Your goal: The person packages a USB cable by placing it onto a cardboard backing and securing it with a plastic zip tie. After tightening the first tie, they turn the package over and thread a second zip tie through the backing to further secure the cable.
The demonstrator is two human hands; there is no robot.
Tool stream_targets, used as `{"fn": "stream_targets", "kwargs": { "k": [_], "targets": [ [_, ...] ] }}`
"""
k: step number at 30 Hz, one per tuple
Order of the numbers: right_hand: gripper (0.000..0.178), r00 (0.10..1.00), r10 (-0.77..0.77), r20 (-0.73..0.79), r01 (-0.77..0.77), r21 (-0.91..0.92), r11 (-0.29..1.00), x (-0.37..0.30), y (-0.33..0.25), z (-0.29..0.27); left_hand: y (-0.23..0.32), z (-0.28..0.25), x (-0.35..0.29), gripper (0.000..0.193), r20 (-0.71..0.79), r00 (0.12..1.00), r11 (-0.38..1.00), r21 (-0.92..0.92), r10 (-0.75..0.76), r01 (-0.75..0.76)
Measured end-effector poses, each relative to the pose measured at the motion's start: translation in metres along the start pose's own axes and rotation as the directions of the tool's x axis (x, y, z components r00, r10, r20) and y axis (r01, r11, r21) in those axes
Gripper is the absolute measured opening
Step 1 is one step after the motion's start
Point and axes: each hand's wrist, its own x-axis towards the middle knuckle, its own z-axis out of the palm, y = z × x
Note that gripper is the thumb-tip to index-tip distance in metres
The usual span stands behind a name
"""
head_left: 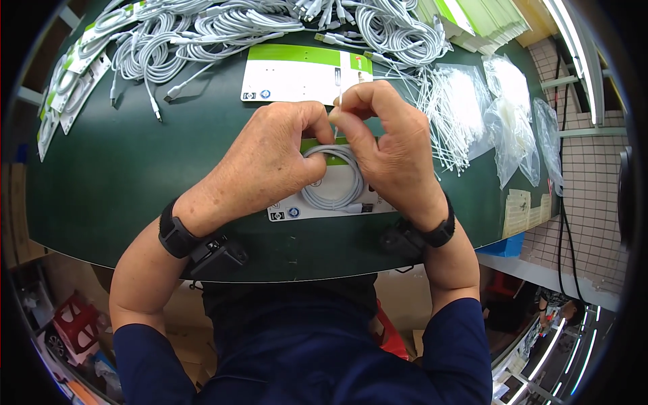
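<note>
Bright, even light on the table (101, 169); dark, bent rim.
A tube light (578, 54) glares white at upper right, and more lamps (547, 349) streak the lower right. The left hand (273, 138) and right hand (391, 138) look fairly crisp, with soft shading. The ties (445, 115) wash out toward white. The table's near edge bows, the tiles (594, 189) curve, and black fills the corners.

The cable (329, 203) looks smooth and matt, plastic-coated, its plug (368, 208) metal-tipped; the card (290, 202) is smooth paperboard. The worktop (182, 138) has a dull sheen; the bags (516, 138) are glossy plastic (visibly crinkled).
</note>
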Motion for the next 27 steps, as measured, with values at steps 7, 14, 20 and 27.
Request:
{"fn": "stream_targets", "kwargs": {
  "k": [7,14,20,27],
  "targets": [
    [0.022,0.984,-0.134,0.115,0.144,-0.085,0.986,0.006,-0.011,-0.020,0.006,-0.003,0.001,0.015,-0.009,1.000,0.999,-0.036,-0.006,0.005],
    [0.028,0.925,0.085,0.371,-0.159,0.174,0.972,0.003,-0.035,-0.038,0.001,-0.004,0.001,0.015,0.027,1.000,0.990,-0.138,-0.004,0.007],
    [0.030,0.892,0.055,0.449,-0.217,0.319,0.923,0.007,-0.036,-0.043,0.001,-0.009,0.002,0.016,0.007,1.000,0.988,-0.154,0.025,-0.024],
    [0.029,0.883,0.114,0.456,-0.273,0.301,0.914,0.003,-0.033,-0.044,0.007,-0.014,0.001,0.014,0.020,1.000,0.993,-0.120,-0.011,0.013]
  ]
}}
